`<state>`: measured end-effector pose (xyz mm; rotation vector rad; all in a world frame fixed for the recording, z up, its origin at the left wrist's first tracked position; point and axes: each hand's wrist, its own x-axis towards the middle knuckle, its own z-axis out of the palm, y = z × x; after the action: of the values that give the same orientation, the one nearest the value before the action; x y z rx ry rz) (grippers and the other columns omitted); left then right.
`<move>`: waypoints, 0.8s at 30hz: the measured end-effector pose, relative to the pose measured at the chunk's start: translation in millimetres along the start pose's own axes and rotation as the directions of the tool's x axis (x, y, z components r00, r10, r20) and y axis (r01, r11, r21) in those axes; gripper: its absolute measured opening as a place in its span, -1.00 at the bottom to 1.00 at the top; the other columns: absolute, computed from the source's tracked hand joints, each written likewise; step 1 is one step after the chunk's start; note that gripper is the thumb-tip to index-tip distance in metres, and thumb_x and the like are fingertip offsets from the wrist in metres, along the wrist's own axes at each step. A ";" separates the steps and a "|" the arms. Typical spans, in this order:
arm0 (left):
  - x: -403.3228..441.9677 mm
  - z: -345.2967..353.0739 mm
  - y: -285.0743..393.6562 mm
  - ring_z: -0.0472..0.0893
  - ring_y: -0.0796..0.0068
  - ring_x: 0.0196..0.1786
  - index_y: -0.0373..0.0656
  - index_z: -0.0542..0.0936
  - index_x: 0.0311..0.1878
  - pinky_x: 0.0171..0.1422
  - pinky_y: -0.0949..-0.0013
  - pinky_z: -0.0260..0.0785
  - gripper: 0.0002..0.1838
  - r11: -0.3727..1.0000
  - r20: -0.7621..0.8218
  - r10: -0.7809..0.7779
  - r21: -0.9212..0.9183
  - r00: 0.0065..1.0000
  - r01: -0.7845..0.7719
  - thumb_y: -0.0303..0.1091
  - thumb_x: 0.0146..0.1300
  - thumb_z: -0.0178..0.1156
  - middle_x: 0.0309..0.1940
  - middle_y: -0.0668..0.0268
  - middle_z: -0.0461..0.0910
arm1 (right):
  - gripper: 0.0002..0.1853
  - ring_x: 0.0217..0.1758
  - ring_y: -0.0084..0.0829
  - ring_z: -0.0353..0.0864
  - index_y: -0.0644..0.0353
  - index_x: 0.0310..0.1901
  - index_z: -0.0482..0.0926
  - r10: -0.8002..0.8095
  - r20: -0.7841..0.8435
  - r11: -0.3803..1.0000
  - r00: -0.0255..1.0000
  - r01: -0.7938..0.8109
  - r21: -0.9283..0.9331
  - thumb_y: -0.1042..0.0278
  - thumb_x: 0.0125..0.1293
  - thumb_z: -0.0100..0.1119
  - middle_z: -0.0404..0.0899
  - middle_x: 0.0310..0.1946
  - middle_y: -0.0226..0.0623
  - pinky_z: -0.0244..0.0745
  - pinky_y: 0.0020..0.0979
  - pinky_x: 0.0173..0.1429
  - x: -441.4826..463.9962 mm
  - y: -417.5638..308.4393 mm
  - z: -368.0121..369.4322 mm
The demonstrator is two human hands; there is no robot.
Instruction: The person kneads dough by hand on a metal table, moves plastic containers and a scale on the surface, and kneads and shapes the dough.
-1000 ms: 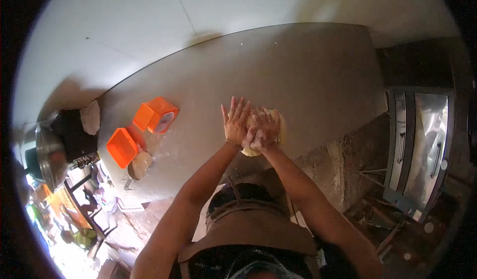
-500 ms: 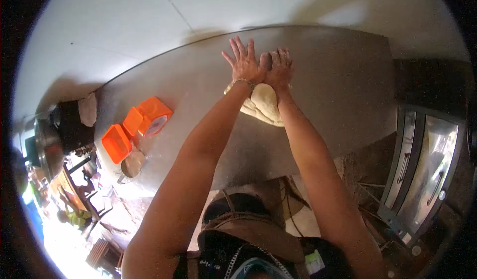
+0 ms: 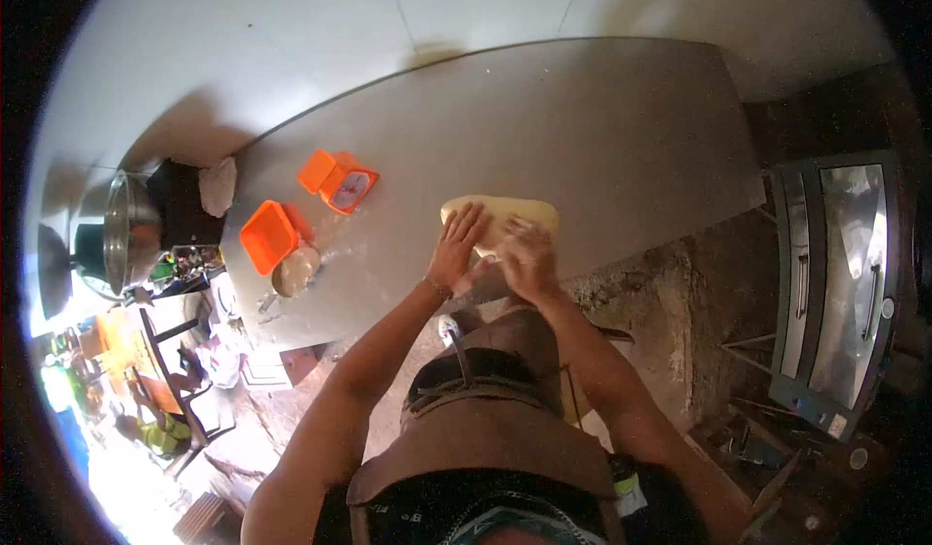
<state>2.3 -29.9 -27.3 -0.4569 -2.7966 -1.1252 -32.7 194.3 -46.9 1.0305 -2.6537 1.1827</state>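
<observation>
Wall (image 3: pixel 505 6), pale and marked with thin lines, stands along the far side of the table (image 3: pixel 631 137), whose grey top is bare across much of its right half and dusted white in places at the left. Off the table's right end is a cabinet (image 3: pixel 843 283) with shiny doors and long handles. Below the table's near edge shows the wearer's brown apron (image 3: pixel 505 448). At the far left is a round metal bowl (image 3: pixel 136 234). Dough (image 3: pixel 505 211), a pale, rounded slab, lies on the table near its front edge, straight ahead of the apron. On its left part rests the left hand (image 3: pixel 460 249), palm down, fingers straight and close together, thumb held out toward the other hand. The right hand (image 3: pixel 525 254) is on the dough's right part, too blurred to tell whether its fingers pinch or press. Well to the left sit an orange scale (image 3: pixel 335 178), its dial facing the wearer, an orange tray (image 3: pixel 269 237) and, just beside the tray, a scoop (image 3: pixel 296 273)
</observation>
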 end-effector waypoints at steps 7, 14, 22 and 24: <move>-6.6 -10.7 -3.9 0.28 -0.20 0.67 -0.15 0.45 0.55 0.75 -0.18 0.01 -0.33 0.968 -0.220 -0.213 -0.180 0.952 0.175 0.06 0.53 0.13 0.61 -0.03 0.37 | -0.32 0.54 0.19 0.45 0.24 0.50 0.48 0.598 -0.113 0.784 0.793 -0.549 0.290 -0.19 0.69 -0.07 0.48 0.46 0.20 0.22 0.19 0.61 41.0 75.0 13.5; -17.6 -13.4 7.0 0.16 -0.12 0.75 -0.15 0.37 0.62 0.81 -0.27 -0.31 -0.17 0.943 -0.167 -0.209 -0.295 0.964 0.153 0.26 0.51 0.01 0.68 -0.01 0.26 | -0.49 0.55 0.11 0.42 0.14 0.31 0.62 0.318 0.021 0.946 0.948 -0.316 -0.065 -0.04 0.53 0.14 0.57 0.30 0.15 0.11 0.23 0.67 25.7 -47.6 32.2; -19.6 -16.3 -76.2 0.09 -0.14 0.78 -0.24 0.31 0.66 0.80 -0.35 -0.47 -0.09 0.959 -0.219 -0.237 -0.208 0.946 0.193 0.25 0.45 -0.13 0.68 -0.04 0.26 | -0.42 0.63 0.11 0.33 -0.10 0.49 0.53 -0.029 0.082 0.936 0.996 0.056 -0.347 -0.05 0.50 0.14 0.47 0.46 -0.05 -0.05 0.43 0.68 96.8 -54.8 99.6; 1.1 -14.9 -86.8 0.11 -0.17 0.77 -0.28 0.38 0.61 0.79 -0.40 -0.41 -0.05 0.974 -0.212 -0.226 -0.066 0.951 0.217 0.37 0.51 -0.25 0.68 -0.09 0.24 | -0.40 0.62 0.11 0.34 -0.06 0.49 0.52 0.011 0.133 0.923 0.991 0.041 -0.383 -0.09 0.50 0.10 0.48 0.45 -0.09 -0.06 0.43 0.69 121.8 -41.5 91.6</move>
<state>-25.9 -99.1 -73.7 -0.0166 -2.6834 -1.1955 -83.4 44.7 -47.5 1.0821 -2.8073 0.5638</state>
